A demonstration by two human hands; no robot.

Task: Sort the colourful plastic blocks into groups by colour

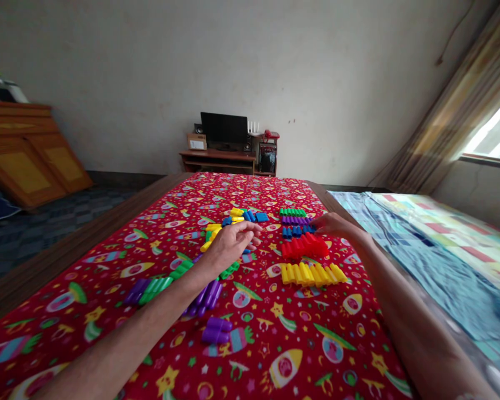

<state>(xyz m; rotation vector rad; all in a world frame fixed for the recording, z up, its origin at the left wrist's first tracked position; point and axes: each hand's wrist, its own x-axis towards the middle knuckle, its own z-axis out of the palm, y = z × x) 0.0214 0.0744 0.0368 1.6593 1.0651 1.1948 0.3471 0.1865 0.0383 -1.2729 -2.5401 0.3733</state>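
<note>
My left hand (pixel 233 241) reaches out over the red patterned cloth (pixel 275 344), fingers curled loosely together, close to a loose heap of yellow and blue pieces (pixel 237 218); whether it holds anything is hidden. My right hand (pixel 332 223) rests at the right end of the blue row (pixel 296 231), fingertips touching it. Sorted rows lie there: green (pixel 292 211), purple (pixel 295 220), blue, red (pixel 305 246) and yellow (pixel 312 273). Under my left forearm lie loose green (pixel 160 284) and purple (pixel 208 294) pieces, with two purple ones (pixel 216 330) nearer to me.
The cloth covers a wooden table with its left edge (pixel 66 250) bare. A bed with a striped sheet (pixel 433 250) lies right. A low desk with a monitor (pixel 224 130) stands at the far wall, a wooden cabinet (pixel 29 161) at left, a curtained window (pixel 491 133) at right.
</note>
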